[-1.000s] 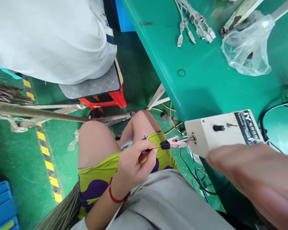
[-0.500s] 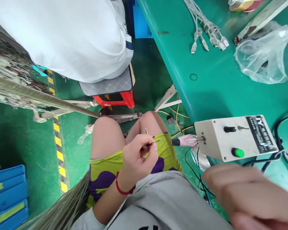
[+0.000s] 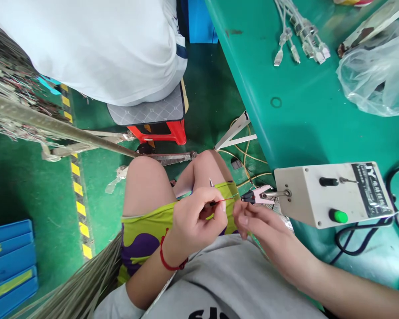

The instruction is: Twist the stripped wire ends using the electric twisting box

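My left hand (image 3: 201, 219), with a red cord at the wrist, is closed in a pinch on a thin cable whose red wire (image 3: 229, 200) points right. My right hand (image 3: 261, 221) is beside the pink and black clip (image 3: 257, 195); its fingers are bent and close together, and whether they hold anything is too small to tell. The clip sits on the metal shaft of a white control box (image 3: 322, 190) with a green button and a black knob. The wire's end lies just left of the clip's black jaws.
A green table (image 3: 306, 124) bears white USB cables (image 3: 302, 35) and a clear plastic bag (image 3: 381, 73). A person in white sits on a red stool (image 3: 173, 133) at the upper left. A metal rail (image 3: 69, 130) and cable bundles run along the left.
My right hand has come in from the lower right to the clip. The clip, blurred before, now looks sharp. My left hand keeps its pinch, and the view has shifted slightly.
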### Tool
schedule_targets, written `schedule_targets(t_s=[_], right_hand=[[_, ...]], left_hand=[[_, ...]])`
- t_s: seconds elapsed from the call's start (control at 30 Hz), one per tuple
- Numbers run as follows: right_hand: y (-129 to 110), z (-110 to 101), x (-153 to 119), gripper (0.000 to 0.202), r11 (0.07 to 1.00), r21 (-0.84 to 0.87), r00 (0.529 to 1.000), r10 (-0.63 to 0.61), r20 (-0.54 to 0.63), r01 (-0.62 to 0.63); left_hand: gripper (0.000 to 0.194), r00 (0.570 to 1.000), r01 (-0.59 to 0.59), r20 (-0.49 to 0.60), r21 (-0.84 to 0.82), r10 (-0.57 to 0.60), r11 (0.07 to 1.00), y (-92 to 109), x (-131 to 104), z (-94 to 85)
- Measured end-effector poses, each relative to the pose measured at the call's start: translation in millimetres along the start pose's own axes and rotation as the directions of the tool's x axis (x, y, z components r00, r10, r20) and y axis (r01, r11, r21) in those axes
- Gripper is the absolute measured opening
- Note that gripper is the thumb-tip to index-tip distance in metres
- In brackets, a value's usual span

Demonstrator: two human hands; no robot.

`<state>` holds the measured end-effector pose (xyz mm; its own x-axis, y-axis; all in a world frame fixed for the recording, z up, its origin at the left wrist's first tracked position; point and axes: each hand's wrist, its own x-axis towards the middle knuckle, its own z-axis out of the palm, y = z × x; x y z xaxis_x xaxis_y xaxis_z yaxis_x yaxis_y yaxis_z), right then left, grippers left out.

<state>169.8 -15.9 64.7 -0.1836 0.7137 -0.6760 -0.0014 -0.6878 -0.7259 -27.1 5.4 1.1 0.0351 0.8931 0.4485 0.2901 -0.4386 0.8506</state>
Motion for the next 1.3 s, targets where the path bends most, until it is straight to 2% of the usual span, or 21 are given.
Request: schedule_targets(t_s=[0.07,0.17,0.23,0.33,0.6,0.97,1.3], right_hand=[[1.5,0.5,0.3,0.043,0.984,0.176,0.998,0.013,-0.062,-0.002],[0.8,4.2,-1.5,0.039,0.919,0.391,0.995,-0.023,-0.092,0.057],[-1.3,7.4,-2.2,0.050,0.867,0.487,0.992,-0.057,-0.117,0.107],[-2.7,11.7,-0.6,0.046,0.812,0.568,0.990,-0.078,-0.121,0.134],[2.1,13.7,7.3,0.030,0.743,0.657,0.991,-0.076,-0.111,0.130],[5.7,11.8,6.4,0.031,0.667,0.739,0.995,-0.068,-0.071,0.098],[2.4,13.3,5.9,0.032,0.661,0.747,0.997,-0.034,-0.070,0.075]], left_hand=[[0.019,1.000,0.001,0.008,-0.002,-0.001,1.000,0.0,1.5,-0.7],[0.019,1.000,0.002,0.010,-0.033,-0.001,0.999,0.0,2.6,-1.2],[0.019,1.000,0.017,0.011,-0.077,-0.017,0.997,0.2,2.6,-0.7],[0.020,0.998,0.059,0.035,-0.147,-0.055,0.987,0.4,2.7,0.7],[0.019,0.989,0.132,0.094,-0.252,-0.112,0.959,-5.2,10.1,2.3],[0.020,0.972,0.232,0.128,-0.350,-0.199,0.908,-1.0,8.7,9.1],[0.019,0.973,0.224,0.122,-0.333,-0.194,0.916,-0.8,10.7,14.7]])
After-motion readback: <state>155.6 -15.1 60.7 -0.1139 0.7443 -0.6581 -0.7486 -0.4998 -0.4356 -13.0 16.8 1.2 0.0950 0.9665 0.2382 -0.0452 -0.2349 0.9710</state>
